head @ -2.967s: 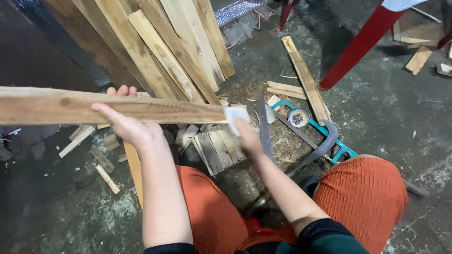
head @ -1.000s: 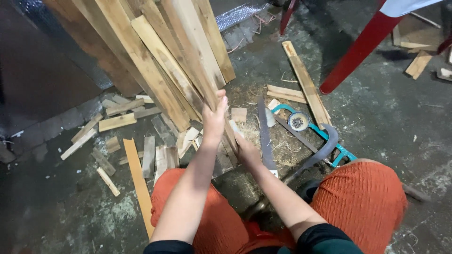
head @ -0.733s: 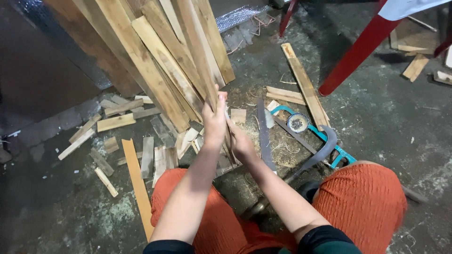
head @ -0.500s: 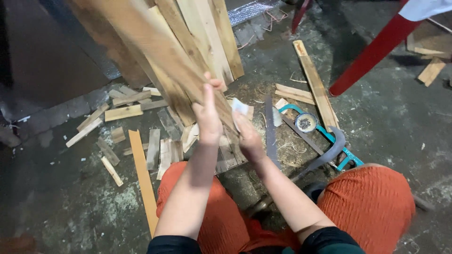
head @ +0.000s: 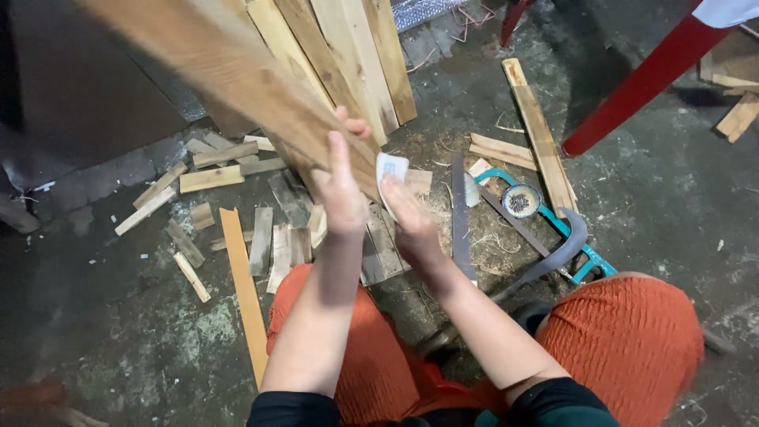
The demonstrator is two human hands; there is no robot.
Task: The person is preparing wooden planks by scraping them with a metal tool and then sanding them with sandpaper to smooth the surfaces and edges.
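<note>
Plank [head: 237, 75] in hand: a long, rough-sawn length of pale brown wood runs from the upper left of the view down to the person's lap, its near end gripped by the left hand [head: 344, 194], whose fingers wrap over the top edge with the thumb up along the face. The right hand [head: 407, 217] pinches a small folded piece of whitish sandpaper [head: 390, 168] against the plank's lower end, so the rubbing appears to be under way at that end only; judging by the coarse, blurred grain higher up, most of the length looks yet to be smoothed, though motion blur makes that hard to tell. Sawdust and pale shavings lie on the dark, gritty concrete floor [head: 95, 316] in front of the knees, which suggests that some cutting or sanding has already been done here. Short offcuts [head: 209, 179] of the same wood are scattered to the left, and a thin orange-brown strip [head: 241, 277] lies beside the person's orange trousers. More planks [head: 356, 55] lean together ahead. To the right lie a hand saw [head: 461, 213] with a grey blade, a teal metal frame [head: 553, 225], and a small round tin [head: 521, 200].
</note>
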